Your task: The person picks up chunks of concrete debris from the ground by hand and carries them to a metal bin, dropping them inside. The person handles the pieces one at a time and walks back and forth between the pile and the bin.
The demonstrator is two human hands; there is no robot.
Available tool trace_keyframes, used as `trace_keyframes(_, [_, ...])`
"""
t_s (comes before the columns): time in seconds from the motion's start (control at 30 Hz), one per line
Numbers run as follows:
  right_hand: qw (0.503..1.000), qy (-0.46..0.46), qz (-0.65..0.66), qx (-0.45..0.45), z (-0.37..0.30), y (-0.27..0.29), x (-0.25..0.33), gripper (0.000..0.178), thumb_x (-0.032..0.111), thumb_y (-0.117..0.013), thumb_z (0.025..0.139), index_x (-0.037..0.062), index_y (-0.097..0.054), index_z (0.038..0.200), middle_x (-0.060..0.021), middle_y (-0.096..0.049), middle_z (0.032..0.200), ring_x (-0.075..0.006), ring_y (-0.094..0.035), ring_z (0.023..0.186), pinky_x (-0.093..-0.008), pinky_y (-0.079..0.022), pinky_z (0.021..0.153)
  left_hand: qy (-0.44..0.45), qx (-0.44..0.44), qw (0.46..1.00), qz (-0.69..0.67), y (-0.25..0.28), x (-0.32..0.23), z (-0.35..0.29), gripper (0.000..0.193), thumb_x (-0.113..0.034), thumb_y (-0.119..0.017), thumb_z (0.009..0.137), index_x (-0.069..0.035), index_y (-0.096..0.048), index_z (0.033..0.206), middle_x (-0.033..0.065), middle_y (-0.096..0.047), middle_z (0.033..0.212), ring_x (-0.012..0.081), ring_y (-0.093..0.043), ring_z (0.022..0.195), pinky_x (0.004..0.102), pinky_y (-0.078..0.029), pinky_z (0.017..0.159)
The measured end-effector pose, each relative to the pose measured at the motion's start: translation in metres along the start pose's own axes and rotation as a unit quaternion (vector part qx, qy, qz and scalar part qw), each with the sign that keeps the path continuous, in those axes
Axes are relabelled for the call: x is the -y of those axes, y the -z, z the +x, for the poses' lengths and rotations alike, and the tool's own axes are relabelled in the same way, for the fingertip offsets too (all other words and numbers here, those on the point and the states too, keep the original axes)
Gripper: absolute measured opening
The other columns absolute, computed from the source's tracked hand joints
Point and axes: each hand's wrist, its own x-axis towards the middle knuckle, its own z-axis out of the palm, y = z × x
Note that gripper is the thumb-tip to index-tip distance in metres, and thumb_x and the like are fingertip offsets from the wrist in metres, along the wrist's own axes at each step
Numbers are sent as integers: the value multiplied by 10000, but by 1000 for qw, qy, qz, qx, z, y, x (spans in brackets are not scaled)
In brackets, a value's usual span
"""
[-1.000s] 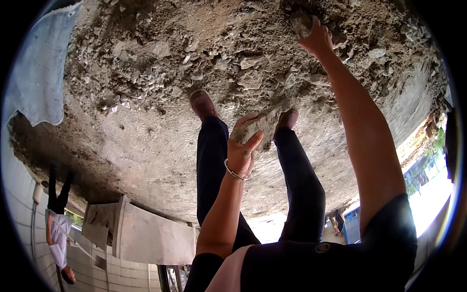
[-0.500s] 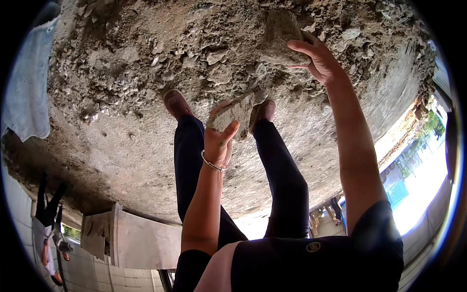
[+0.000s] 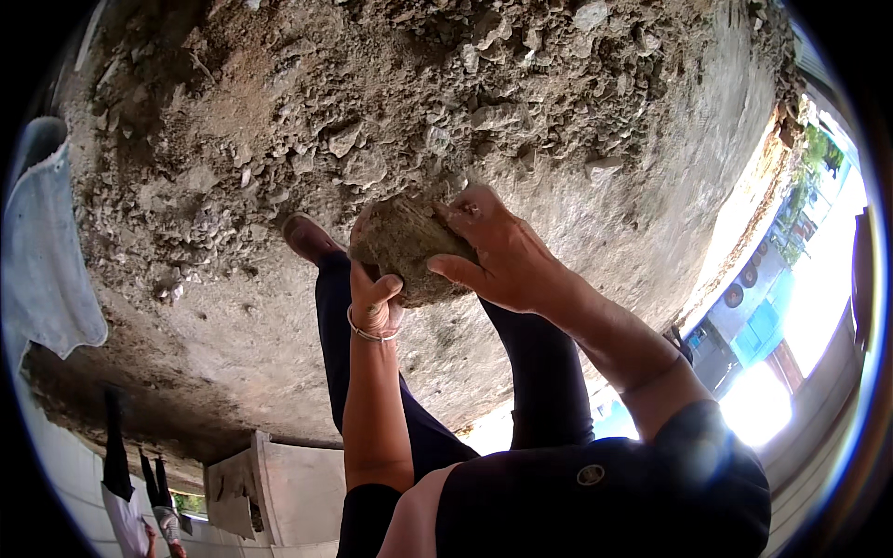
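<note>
A large brown stone, rough and caked with dirt, is held between my two hands above my legs. My left hand, with a bracelet at its wrist, grips the stone's near left side, thumb showing and fingers mostly hidden. From the right, my right hand clasps the stone's other side, thumb on its near face and fingers curled over the far edge. The pale stone that was in my left hand is not visible; I cannot tell whether it lies beneath the brown one.
Loose rubble spreads over the ground beyond my shoe. A blue-grey sheet lies at the far left. People stand at lower left near a pale panel. A bright opening with blue structures is at the right.
My right hand has lifted the brown stone off the rubble and brought it toward me to my left hand. The pale stone has gone from sight. The view has shifted.
</note>
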Motion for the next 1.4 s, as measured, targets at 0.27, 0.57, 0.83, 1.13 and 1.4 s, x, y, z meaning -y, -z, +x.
trace_keyframes(0.27, [554,-464,654,-223,82,-37,-186,733,397,-593,649,100,-203,1194,-188,-224,1165,-327,-319,1024,-424,-391,732,-7,-9,1000,15,-6,2,1,936,-158,-753,434,-45,-210,1187,125,-427,1042,235,-443,957,354,-405,794])
trace_keyframes(0.57, [410,-389,769,-299,125,-69,-244,248,388,-486,727,140,-488,733,-21,-490,745,-162,-436,767,-321,-417,608,40,-28,997,-66,8,-14,-5,871,-110,-741,446,-84,-248,1163,108,-403,1065,239,-412,995,363,-378,830])
trace_keyframes(0.83, [588,-325,708,-217,-56,12,-119,287,326,-536,713,109,-498,897,-18,-528,790,-155,-489,715,-252,-390,544,34,-13,992,-119,9,-52,-84,709,-132,-698,536,5,-304,1110,106,-464,1011,198,-477,931,317,-407,797])
trace_keyframes(1.13, [671,-348,610,-237,-294,14,-73,335,478,-522,662,170,-491,791,20,-442,551,-105,-427,484,-181,-326,401,-193,10,970,-149,19,-225,-290,512,-116,-637,607,19,-385,1032,120,-501,944,205,-518,858,319,-449,725])
trace_keyframes(1.4, [823,-230,515,-61,-302,-52,60,537,54,-532,699,144,-271,1159,-51,-430,784,-135,-422,681,-264,-407,603,-393,-29,905,-163,105,-229,-548,580,-209,-616,606,-12,-360,1088,118,-460,1031,242,-459,941,357,-389,797])
